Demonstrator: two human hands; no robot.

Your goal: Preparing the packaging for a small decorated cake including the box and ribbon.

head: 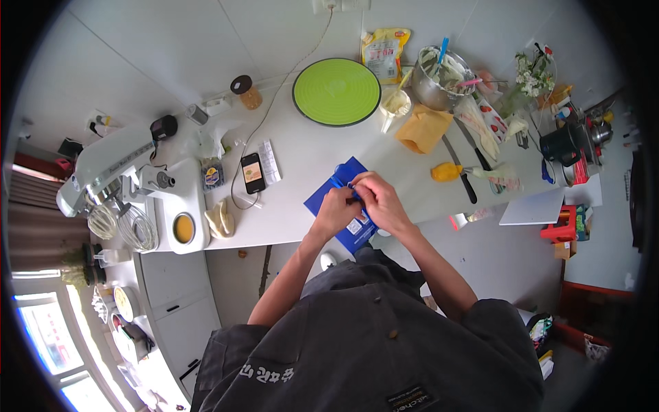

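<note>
A flat blue bag or box [349,238] with white printing lies tilted at the table's front edge, partly hidden beneath my hands. A blue ribbon [336,181] shows at its upper part. My left hand [337,211] and my right hand [382,200] meet over it, fingertips pinched together on the ribbon. Exactly how the ribbon runs between my fingers is hidden. Beyond my hands sits a round green ridged turntable or mat [337,92] with a dark rim.
To the left are a phone [253,173] on a cable, a box of blueberries [212,174] and a white stand mixer [116,159]. On the right lie knives [468,187], an orange-filled piping bag [446,172] and a brown paper bag [425,129]. Behind them stands a cream-smeared steel bowl [430,87].
</note>
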